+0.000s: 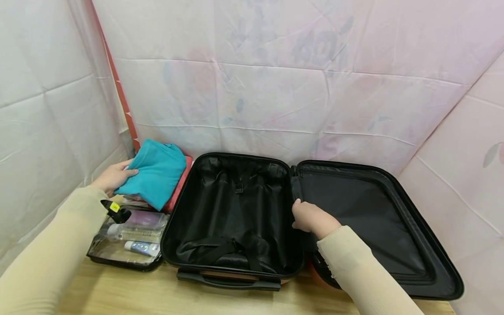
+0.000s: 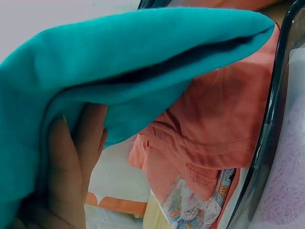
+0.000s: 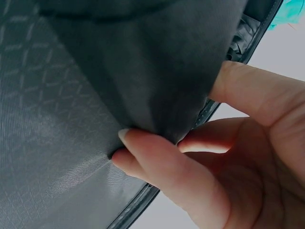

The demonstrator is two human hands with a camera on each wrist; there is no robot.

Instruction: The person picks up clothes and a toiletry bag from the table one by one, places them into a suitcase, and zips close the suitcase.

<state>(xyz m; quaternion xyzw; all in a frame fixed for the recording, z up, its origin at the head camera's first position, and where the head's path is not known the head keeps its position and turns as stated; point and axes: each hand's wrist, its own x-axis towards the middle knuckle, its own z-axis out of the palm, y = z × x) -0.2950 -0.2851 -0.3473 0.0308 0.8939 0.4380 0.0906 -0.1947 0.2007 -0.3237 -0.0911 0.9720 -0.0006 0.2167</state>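
Observation:
At the left, my left hand [image 1: 114,176] grips a folded teal garment [image 1: 155,173] by its near left side. In the left wrist view its fingers [image 2: 66,167] go under the teal cloth [image 2: 124,62], and the tips are partly hidden. Below the teal garment lies a coral-pink garment [image 2: 219,124]. An open black suitcase [image 1: 240,210] lies in the middle, its lid [image 1: 366,223] folded out to the right. My right hand [image 1: 315,218] is at the hinge side. There it pinches the dark lining [image 3: 147,71] between thumb and fingers.
A clear toiletry case [image 1: 118,256] with black edging stands left of the suitcase, holding bottles and a tube [image 1: 142,248]. Buckled straps [image 1: 228,247] lie inside the suitcase base. White printed sheets [image 1: 275,87] hang around the wooden table [image 1: 130,293]. Something orange-red [image 1: 316,275] shows under the lid.

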